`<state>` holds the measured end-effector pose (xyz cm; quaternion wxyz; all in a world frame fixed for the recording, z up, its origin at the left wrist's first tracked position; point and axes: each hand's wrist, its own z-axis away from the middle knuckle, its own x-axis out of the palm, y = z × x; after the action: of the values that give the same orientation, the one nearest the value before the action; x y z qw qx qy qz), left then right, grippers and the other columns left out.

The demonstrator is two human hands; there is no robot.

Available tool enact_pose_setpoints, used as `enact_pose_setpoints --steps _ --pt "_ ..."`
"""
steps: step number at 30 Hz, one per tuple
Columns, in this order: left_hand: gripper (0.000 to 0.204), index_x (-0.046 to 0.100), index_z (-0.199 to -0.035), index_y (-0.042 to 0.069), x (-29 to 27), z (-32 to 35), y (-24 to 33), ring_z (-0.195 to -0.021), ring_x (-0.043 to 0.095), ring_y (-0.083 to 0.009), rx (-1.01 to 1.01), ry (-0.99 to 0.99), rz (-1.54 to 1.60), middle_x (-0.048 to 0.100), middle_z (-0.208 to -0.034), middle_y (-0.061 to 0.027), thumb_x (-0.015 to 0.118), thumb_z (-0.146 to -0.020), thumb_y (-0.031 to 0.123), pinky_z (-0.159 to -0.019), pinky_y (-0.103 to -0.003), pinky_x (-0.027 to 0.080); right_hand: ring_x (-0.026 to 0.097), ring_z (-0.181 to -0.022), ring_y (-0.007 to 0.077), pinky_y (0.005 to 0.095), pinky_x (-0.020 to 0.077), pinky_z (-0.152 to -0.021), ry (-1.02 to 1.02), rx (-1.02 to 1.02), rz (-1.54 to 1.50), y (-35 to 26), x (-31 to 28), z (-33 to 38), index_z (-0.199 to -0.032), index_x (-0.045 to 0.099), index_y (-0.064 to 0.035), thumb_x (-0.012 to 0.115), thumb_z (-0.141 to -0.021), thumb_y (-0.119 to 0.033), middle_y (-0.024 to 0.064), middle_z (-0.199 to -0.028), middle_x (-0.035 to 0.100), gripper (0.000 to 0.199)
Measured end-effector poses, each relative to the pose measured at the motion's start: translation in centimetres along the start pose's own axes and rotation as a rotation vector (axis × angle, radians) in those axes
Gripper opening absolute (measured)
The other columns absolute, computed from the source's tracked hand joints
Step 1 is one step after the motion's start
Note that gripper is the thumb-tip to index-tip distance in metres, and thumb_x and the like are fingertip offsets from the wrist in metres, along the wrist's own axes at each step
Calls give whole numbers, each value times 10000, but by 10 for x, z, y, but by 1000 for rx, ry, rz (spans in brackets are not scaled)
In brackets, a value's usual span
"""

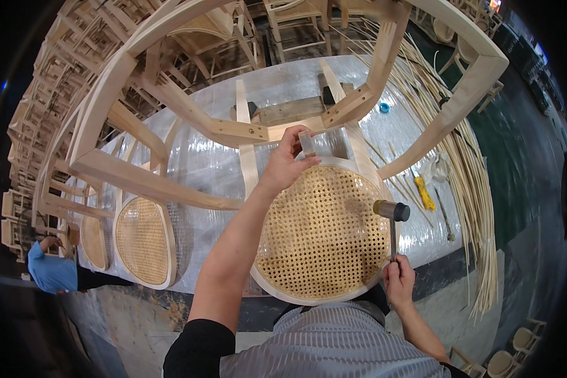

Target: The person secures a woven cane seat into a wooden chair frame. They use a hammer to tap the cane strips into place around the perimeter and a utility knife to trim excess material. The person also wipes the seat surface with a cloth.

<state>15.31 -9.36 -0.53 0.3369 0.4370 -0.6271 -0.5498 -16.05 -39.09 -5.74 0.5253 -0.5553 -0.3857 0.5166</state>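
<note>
Before me lies a wooden chair frame (353, 107) with a round woven cane panel (321, 233) set in a pale rim. My left hand (290, 160) pinches a small translucent block (307, 143) at the panel's far edge, by the wooden crosspiece. The handle of a mallet (392, 211) is in my closed right hand (399, 280), over the panel's right edge. One end of the mallet's head is dark, the other yellowish, and the head is clear of the block.
More cane-panelled chairs (143, 239) stand to the left on the plastic-wrapped table (208, 151). Long cane strips (469, 208) run down the right, near a yellow cloth-like item (424, 193) and a blue tape roll (384, 108). A person in blue (53, 271) is far left.
</note>
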Motion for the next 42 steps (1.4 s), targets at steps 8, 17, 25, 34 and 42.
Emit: enact_pose_setpoints --steps 8,17,25,34,42 --pt "656 515 -1437 105 1 -3 9 -1209 614 -155 -59 -38 -102 619 -1354 -41 825 -882 -56 -1055 -333 543 532 -580 74 265 430 -532 -42 -95 50 -41 18 -54 -1213 637 26 539 -1107 -157 19 -705 611 233" --pt "639 526 -1437 134 -2 -3 4 -1149 627 -148 -8 -38 -33 663 -1225 -41 822 -894 -26 -997 -310 512 670 -713 177 317 536 -672 -72 -508 251 -131 42 -120 -1292 657 42 612 -1053 -69 115 -836 685 267" --pt "658 515 -1429 110 2 -6 -3 -1023 630 -154 -10 -25 -299 681 -1093 -55 879 -880 130 -937 -309 516 734 -804 373 400 568 -712 -155 -484 577 -148 42 -154 -1343 658 -15 680 -1020 -62 227 -968 737 327" --pt "705 498 -1469 111 -5 -4 -9 -1101 648 -210 15 13 -274 690 -1220 -130 882 -878 114 -1025 -341 522 750 -821 380 426 566 -703 -175 -450 543 -157 49 -156 -1359 654 -25 675 -1028 -76 235 -976 744 336" --pt "763 466 -1516 64 -5 2 -4 -1280 621 -197 -18 29 -183 668 -1359 -136 874 -872 43 -1113 -359 502 742 -820 382 435 564 -720 -176 -432 515 -148 52 -155 -1376 650 -25 681 -1027 -104 236 -957 734 359"
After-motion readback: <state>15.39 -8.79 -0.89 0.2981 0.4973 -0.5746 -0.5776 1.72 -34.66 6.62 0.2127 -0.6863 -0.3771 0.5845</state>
